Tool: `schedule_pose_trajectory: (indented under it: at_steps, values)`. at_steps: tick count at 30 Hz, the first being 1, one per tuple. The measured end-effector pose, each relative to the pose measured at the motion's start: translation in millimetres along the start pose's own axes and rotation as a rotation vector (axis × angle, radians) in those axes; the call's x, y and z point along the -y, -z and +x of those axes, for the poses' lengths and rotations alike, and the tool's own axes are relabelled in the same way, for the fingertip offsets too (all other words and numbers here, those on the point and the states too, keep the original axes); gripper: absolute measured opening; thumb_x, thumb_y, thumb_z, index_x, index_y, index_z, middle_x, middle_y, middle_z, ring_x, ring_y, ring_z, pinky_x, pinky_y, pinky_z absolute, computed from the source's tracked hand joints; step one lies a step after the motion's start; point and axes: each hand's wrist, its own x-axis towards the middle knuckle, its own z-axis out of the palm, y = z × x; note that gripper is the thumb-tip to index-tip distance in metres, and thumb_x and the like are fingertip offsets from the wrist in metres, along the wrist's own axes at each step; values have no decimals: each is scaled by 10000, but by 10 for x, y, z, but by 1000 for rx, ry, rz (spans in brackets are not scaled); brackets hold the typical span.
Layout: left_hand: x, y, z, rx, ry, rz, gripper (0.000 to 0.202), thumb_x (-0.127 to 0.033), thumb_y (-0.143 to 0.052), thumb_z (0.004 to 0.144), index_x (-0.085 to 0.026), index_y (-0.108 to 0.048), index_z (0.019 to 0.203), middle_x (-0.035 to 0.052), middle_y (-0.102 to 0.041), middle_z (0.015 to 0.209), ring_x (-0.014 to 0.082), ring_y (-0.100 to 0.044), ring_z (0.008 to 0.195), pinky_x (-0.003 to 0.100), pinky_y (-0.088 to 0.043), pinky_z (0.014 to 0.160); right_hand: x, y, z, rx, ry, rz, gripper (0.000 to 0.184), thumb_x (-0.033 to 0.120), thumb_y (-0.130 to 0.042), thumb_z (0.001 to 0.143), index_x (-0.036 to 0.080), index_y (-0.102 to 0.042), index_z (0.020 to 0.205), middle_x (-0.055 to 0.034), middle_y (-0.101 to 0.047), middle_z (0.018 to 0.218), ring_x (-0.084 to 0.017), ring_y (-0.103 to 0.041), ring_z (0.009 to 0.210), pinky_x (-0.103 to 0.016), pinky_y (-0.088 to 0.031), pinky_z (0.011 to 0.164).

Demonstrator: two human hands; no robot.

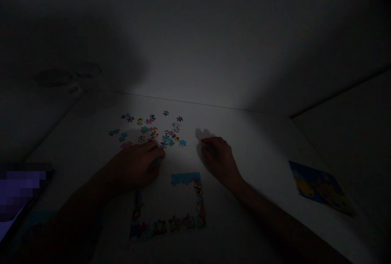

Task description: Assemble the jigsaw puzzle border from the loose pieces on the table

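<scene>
My left hand (139,165) is low over the near edge of a group of loose jigsaw pieces (145,129). Its fingers curl inward, and whatever they may hold is hidden in the dark. To the right of the pieces, my right hand (220,159) is above the white table, thumb and forefinger bent and slightly apart with no piece visible between them. Between my forearms lies a partly joined puzzle border (200,203). Light blue pieces form part of its top, and colourful ones run along its right side and bottom. My left hand and wrist cover its upper left part.
A blue and yellow picture sheet (320,188) lies on the right. At the left edge is a screen (18,194) with a purple glow. Two round, clear objects (53,77) stand at the far left. A pale wall (198,52) rises behind the table, and the lighting is dim.
</scene>
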Motion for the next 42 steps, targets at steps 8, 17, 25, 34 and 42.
schedule_pose_trajectory:
  at_steps: [8, 17, 25, 34, 42]
  values:
    - [105, -79, 41, -112, 11, -1, 274, -265, -434, 863, -227, -578, 1093, 60, -607, 1100, 231, -591, 1002, 379, -491, 833, 203, -35, 79, 88, 212, -147, 310, 267, -526, 903, 214, -613, 1196, -119, -622, 1125, -285, -536, 1070, -470, -427, 897]
    - [37, -97, 45, -253, -44, 49, 244, -276, -449, 902, -218, -613, 1073, 52, -611, 1099, 210, -592, 996, 354, -483, 867, 241, -112, 360, 290, 230, -164, 166, 279, -617, 870, 234, -677, 1017, -94, -612, 1095, -258, -534, 1034, -432, -404, 886]
    - [-79, -103, 65, -288, -151, 4, 261, -342, -507, 921, -214, -604, 1127, 52, -604, 1027, 194, -580, 959, 317, -469, 806, 500, -68, 193, 568, -116, 619, 111, 286, -637, 811, 189, -615, 860, 10, -598, 758, -118, -545, 667, -257, -446, 619]
    - [-84, -109, 47, -269, -224, -69, 250, -366, -539, 917, -220, -595, 1111, 45, -613, 1036, 188, -580, 970, 316, -461, 826, 566, -168, 110, 501, -231, 849, 179, 282, -731, 716, 182, -593, 771, 26, -597, 713, -102, -541, 631, -237, -445, 583]
    - [-49, -73, 9, -155, -213, -129, 247, -399, -526, 916, -241, -621, 1079, 25, -621, 1029, 179, -580, 967, 300, -447, 827, 407, -51, 28, 341, 278, 402, 98, 230, -555, 865, 187, -637, 898, -37, -661, 807, -152, -598, 752, -302, -479, 701]
